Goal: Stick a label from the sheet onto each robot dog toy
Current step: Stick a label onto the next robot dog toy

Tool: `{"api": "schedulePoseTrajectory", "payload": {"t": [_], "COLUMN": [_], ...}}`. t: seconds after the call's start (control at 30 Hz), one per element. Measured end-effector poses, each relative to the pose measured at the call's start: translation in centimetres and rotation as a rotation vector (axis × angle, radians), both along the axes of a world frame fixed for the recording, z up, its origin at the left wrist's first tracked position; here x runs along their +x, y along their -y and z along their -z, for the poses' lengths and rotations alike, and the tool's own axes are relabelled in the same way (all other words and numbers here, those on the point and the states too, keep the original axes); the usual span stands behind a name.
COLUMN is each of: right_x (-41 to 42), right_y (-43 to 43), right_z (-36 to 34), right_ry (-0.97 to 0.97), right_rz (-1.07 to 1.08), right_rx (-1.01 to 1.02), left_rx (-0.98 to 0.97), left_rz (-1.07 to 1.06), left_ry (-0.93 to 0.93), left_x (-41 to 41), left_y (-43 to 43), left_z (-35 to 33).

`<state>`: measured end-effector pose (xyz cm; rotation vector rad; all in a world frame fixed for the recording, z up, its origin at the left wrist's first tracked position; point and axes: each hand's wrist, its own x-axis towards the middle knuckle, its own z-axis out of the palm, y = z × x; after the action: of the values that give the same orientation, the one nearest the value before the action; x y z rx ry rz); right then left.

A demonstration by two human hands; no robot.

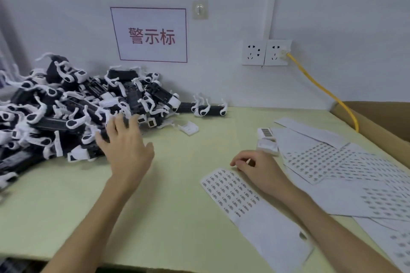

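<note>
A big heap of black-and-white robot dog toys (pixel 66 106) covers the left of the yellowish table (pixel 177 217). My left hand (pixel 126 144) reaches into the heap's right edge with fingers spread, touching a black toy (pixel 104 136). A label sheet (pixel 230 190) with rows of small grey labels lies in front of me. My right hand (pixel 257 168) rests at the sheet's far end with curled fingers, thumb and forefinger pinched together; whether a label is between them is too small to tell.
More label sheets (pixel 328 162) fan out on the right. One toy (pixel 208 109) lies alone by the wall, with a loose white part (pixel 188 127) near it. Small barcode boxes (pixel 266 137) sit behind my right hand. A yellow cable (pixel 321 88) runs from wall sockets to a cardboard box (pixel 377 117).
</note>
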<state>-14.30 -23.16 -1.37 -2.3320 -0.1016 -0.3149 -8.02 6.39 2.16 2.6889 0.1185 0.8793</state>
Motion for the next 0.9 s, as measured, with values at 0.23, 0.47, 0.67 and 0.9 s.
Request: {"api": "schedulePoseTrajectory", "payload": {"t": [0.23, 0.47, 0.67, 0.9], "right_x": [0.0, -0.1, 0.0, -0.4], "right_y": [0.0, -0.1, -0.1, -0.1], "right_z": [0.0, 0.1, 0.2, -0.3], "right_ry": [0.014, 0.026, 0.046, 0.225], "right_rz": [0.003, 0.001, 0.025, 0.051], "right_rx": [0.006, 0.036, 0.052, 0.231], "left_rx": [-0.119, -0.243, -0.438, -0.990], "left_rz": [-0.083, -0.083, 0.201, 0.648], "left_ry": [0.099, 0.133, 0.341, 0.157], "left_x": [2.7, 6.1, 3.4, 0.1], "left_y": [-4.5, -5.3, -0.3, 9.8], "left_z": [1.2, -1.3, -1.1, -3.3]}}
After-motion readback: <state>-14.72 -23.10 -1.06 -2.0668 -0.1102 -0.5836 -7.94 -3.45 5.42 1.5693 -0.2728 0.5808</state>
